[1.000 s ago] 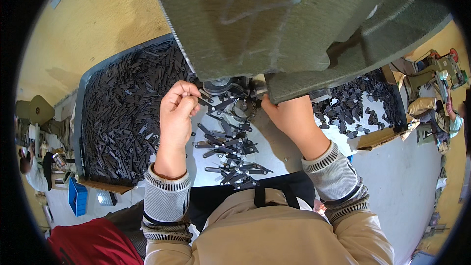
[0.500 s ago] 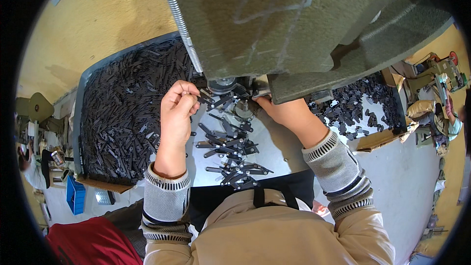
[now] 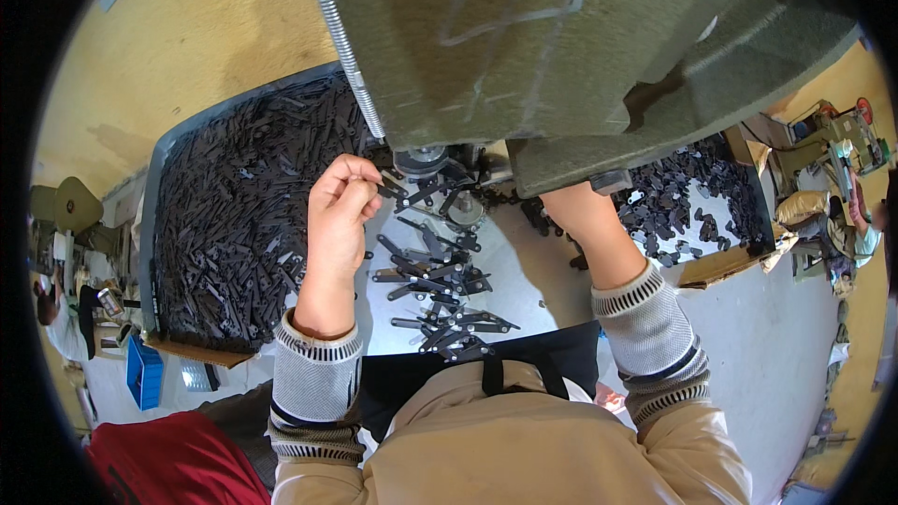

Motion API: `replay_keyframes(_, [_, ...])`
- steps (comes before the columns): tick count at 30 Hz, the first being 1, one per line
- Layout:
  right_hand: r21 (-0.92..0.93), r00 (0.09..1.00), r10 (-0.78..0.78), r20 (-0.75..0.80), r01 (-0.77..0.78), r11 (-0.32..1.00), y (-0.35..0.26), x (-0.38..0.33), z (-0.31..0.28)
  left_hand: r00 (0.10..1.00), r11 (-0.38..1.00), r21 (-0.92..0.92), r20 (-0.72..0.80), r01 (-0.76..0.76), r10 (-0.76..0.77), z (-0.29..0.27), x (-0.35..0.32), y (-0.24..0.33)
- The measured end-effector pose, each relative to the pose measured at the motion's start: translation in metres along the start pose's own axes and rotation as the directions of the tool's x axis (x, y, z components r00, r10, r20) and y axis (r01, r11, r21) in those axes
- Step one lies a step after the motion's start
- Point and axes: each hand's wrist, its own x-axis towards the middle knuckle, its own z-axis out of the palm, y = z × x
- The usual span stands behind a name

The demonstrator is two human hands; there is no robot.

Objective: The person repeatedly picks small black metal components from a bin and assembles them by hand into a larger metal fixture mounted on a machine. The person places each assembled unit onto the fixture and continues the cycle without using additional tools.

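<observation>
Black strips (image 3: 432, 276) lie on the pale table (image 3: 513, 292); beyond, the left hand (image 3: 340, 201) pinches one strip (image 3: 391, 194). The right hand (image 3: 582, 215) is partly under the machine (image 3: 505, 65), its finger state hidden. Farther, a full tray (image 3: 150, 234) stands near the yellow wall (image 3: 210, 37).

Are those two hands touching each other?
Apart. The head view shows the left hand and the right hand with a wide gap and dark strips between them, though the green machine hides part of the right hand.
</observation>
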Motion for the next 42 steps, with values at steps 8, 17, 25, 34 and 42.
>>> replay_keyframes(8, [0.19, 0.995, 0.101, 0.019, -0.103, 0.976, -0.014, -0.019, 0.038, 0.998, 0.995, -0.072, 0.03, 0.064, -0.062, 0.009, -0.007, 0.004])
replay_keyframes(17, [-0.045, 0.999, -0.043, -0.018, 0.042, 0.998, 0.002, -0.02, 0.049, 0.992, 0.997, -0.017, 0.099, 0.078, -0.076, 0.011, -0.006, 0.001])
replay_keyframes(25, [-0.267, 0.949, -0.276, -0.15, 0.23, 0.936, -0.009, -0.021, 0.01, 0.989, 0.99, 0.092, 0.087, 0.11, -0.118, 0.012, -0.004, -0.006])
replay_keyframes(34, [-0.382, 0.991, 0.131, 0.021, -0.113, 0.917, -0.012, -0.037, -0.026, 0.987, 0.827, 0.54, 0.117, -0.157, 0.111, -0.006, 0.002, -0.004])
replay_keyframes(42, [-0.712, 1.0, 0.007, 0.022, 0.011, 0.702, -0.012, -0.032, 0.001, 0.989, 0.782, 0.615, -0.03, -0.098, 0.147, -0.046, -0.003, 0.024])
